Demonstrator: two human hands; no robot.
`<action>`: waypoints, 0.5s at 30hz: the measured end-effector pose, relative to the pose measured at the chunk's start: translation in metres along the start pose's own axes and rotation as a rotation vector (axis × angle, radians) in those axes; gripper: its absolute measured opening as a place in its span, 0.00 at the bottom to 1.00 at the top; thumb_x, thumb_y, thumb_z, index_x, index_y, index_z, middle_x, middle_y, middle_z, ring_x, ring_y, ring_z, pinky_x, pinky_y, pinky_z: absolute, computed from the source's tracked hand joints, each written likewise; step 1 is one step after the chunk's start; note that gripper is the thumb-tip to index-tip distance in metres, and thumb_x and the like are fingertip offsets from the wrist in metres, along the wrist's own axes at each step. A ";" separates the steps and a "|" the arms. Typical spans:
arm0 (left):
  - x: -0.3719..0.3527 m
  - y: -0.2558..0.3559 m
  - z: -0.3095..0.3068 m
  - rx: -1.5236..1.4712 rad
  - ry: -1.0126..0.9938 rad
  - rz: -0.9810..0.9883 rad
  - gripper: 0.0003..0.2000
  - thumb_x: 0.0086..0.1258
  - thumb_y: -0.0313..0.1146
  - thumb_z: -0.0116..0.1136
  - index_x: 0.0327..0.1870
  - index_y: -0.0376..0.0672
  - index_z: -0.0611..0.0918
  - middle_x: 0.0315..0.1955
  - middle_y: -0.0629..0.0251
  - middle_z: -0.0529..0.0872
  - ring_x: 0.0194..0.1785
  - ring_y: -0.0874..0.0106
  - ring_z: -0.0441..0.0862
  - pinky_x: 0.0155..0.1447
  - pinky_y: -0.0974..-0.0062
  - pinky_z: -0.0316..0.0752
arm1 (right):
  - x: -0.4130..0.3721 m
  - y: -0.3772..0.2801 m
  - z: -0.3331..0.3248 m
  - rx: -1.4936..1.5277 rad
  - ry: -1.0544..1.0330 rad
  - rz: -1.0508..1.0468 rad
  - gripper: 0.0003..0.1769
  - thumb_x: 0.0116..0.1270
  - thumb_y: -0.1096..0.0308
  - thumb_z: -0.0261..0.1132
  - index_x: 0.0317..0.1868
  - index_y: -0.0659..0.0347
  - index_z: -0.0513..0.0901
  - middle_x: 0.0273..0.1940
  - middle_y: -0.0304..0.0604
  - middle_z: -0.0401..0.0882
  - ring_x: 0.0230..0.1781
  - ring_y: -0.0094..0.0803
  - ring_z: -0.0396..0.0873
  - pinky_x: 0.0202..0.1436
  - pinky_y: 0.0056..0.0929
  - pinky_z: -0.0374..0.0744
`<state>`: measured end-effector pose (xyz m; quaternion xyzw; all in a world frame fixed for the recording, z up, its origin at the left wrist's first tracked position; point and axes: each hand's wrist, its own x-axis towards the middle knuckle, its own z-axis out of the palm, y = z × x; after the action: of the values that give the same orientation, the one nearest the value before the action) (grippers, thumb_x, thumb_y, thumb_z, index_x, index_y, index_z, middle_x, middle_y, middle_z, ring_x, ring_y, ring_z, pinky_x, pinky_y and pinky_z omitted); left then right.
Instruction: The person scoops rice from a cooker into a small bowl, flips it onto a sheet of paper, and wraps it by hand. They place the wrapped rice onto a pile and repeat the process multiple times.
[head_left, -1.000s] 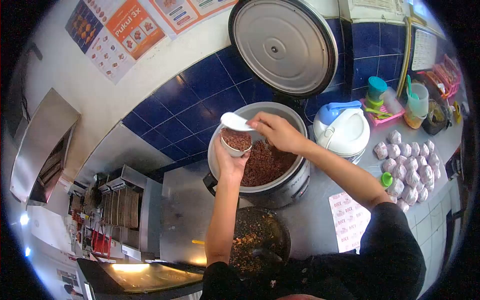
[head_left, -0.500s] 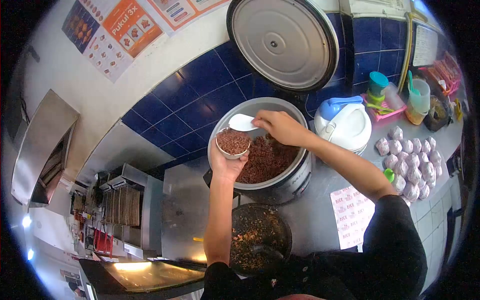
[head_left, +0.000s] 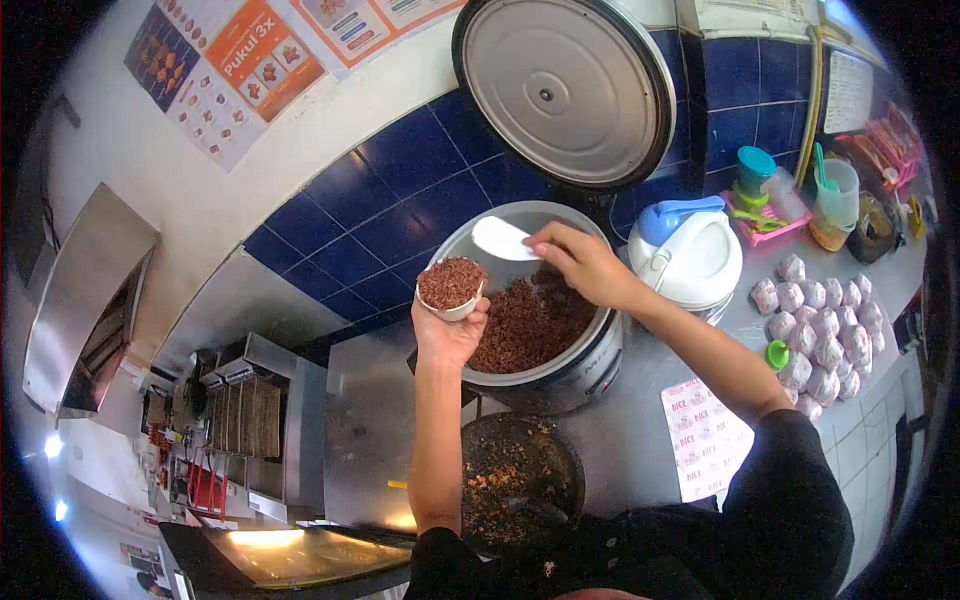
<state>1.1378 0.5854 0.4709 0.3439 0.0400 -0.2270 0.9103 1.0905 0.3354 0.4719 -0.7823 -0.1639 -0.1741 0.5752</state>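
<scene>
My left hand [head_left: 448, 332] holds a small white bowl [head_left: 462, 312] heaped with reddish-brown rice [head_left: 452, 283], at the left rim of a large rice cooker [head_left: 568, 372]. In my right hand [head_left: 580, 262] is a white rice paddle [head_left: 502, 239], its blade over the back of the cooker, apart from the bowl. More of the same rice [head_left: 530, 322] lies inside the cooker. The cooker's round metal lid [head_left: 560, 90] stands raised behind it.
A dark pan [head_left: 520, 480] with food bits sits in front of the cooker. To the right are a white jug [head_left: 695, 262] with a blue handle, printed paper [head_left: 705, 435], several wrapped bundles [head_left: 825, 335], a green bottle top [head_left: 777, 354] and a pink basket [head_left: 775, 220].
The paddle has lifted off the bowl's rice and moved slightly right with my right hand. My left hand and the bowl have shifted slightly left, and the rice top looks more rounded.
</scene>
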 end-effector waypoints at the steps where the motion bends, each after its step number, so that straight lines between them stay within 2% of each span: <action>1: 0.001 0.000 -0.002 -0.038 -0.021 0.001 0.26 0.79 0.55 0.41 0.56 0.40 0.81 0.40 0.52 0.85 0.28 0.61 0.79 0.23 0.74 0.74 | -0.004 -0.006 0.000 0.060 -0.070 0.020 0.14 0.81 0.63 0.59 0.56 0.64 0.81 0.47 0.55 0.87 0.49 0.48 0.87 0.53 0.40 0.80; 4: 0.004 -0.001 -0.006 -0.123 -0.086 -0.025 0.26 0.79 0.54 0.42 0.57 0.39 0.81 0.40 0.50 0.84 0.29 0.61 0.79 0.24 0.75 0.75 | -0.008 0.021 0.008 0.004 -0.105 -0.162 0.13 0.80 0.64 0.59 0.54 0.65 0.80 0.46 0.56 0.87 0.49 0.51 0.86 0.53 0.42 0.80; 5: 0.002 -0.001 -0.004 -0.133 -0.110 -0.050 0.26 0.79 0.53 0.42 0.57 0.39 0.81 0.40 0.50 0.83 0.29 0.61 0.79 0.24 0.75 0.76 | -0.008 0.032 0.005 -0.143 -0.055 -0.219 0.12 0.80 0.64 0.60 0.52 0.66 0.80 0.46 0.56 0.88 0.49 0.54 0.86 0.53 0.44 0.80; 8: -0.004 0.001 -0.001 -0.115 -0.139 -0.035 0.24 0.78 0.51 0.44 0.58 0.39 0.81 0.41 0.47 0.83 0.30 0.61 0.79 0.25 0.76 0.76 | -0.010 0.042 0.000 -0.202 -0.052 -0.009 0.14 0.81 0.64 0.59 0.56 0.65 0.80 0.49 0.57 0.86 0.54 0.50 0.85 0.57 0.40 0.79; 12: -0.001 0.001 -0.006 -0.111 -0.091 -0.004 0.24 0.78 0.50 0.47 0.58 0.39 0.81 0.43 0.47 0.83 0.32 0.61 0.79 0.25 0.77 0.76 | -0.013 0.016 0.002 -0.029 0.022 -0.066 0.14 0.81 0.64 0.59 0.56 0.65 0.81 0.51 0.56 0.86 0.52 0.49 0.86 0.57 0.40 0.80; 15: 0.004 0.001 -0.011 -0.148 -0.100 0.000 0.23 0.77 0.49 0.47 0.59 0.39 0.81 0.44 0.46 0.83 0.32 0.61 0.79 0.25 0.77 0.77 | -0.018 0.009 0.005 0.028 -0.069 -0.236 0.14 0.80 0.63 0.59 0.55 0.64 0.80 0.51 0.56 0.86 0.50 0.55 0.85 0.51 0.46 0.81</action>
<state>1.1426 0.5917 0.4621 0.2640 0.0110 -0.2403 0.9340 1.0790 0.3364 0.4543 -0.7550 -0.2769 -0.2111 0.5557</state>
